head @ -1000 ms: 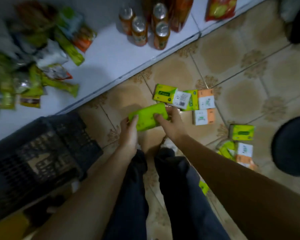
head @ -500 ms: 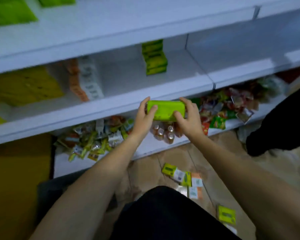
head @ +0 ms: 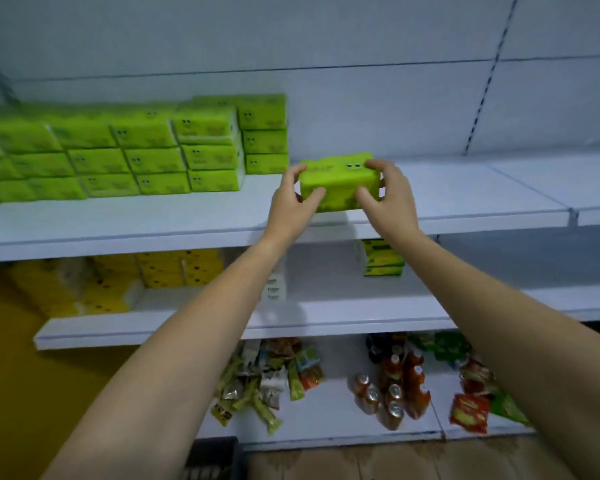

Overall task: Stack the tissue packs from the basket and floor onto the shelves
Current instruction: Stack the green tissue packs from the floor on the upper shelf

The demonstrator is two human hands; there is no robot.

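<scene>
A bright green tissue pack (head: 338, 181) with a printed pair of eyes is held at the upper white shelf (head: 153, 223). My left hand (head: 291, 199) grips its left end and my right hand (head: 388, 195) grips its right end, fingers curled over the top and thumbs on the front. The pack sits just right of the stacked green tissue packs (head: 136, 157), which stand three high along the shelf's left part. Whether the held pack touches the shelf board is hidden by my hands.
The middle shelf (head: 326, 320) carries yellow tissue packs (head: 125, 282), a white pack and a small green stack (head: 383, 261). The bottom shelf holds snack sachets (head: 267, 382) and bottles (head: 395, 393). A dark basket rim (head: 212, 459) shows at the bottom edge.
Both hands lifted the green pack from the floor, past the middle shelf, up to the upper shelf. The view swung from the floor up to the shelves.
</scene>
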